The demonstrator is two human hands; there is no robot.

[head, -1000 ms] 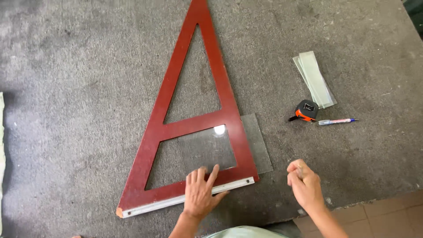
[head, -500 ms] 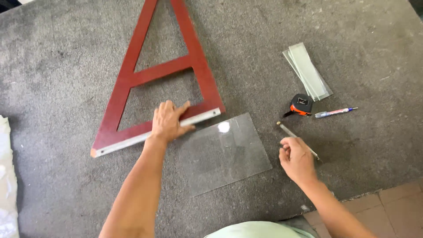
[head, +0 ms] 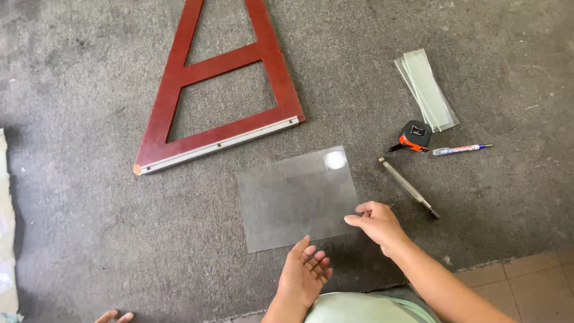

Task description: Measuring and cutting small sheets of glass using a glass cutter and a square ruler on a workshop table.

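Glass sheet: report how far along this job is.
Done: the red frame lies apart from the glass sheet, and the cutter is laid down beside it. In hand: the right hand touches the sheet's near right edge, and the left hand rests at its near edge. Left: the sheet lies flat, unlifted.

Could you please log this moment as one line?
right hand: touching glass sheet edge | left hand: open at near edge | cutter: on carpet

a glazier's workshop: felt-covered bench, glass sheet, glass cutter, wooden square.
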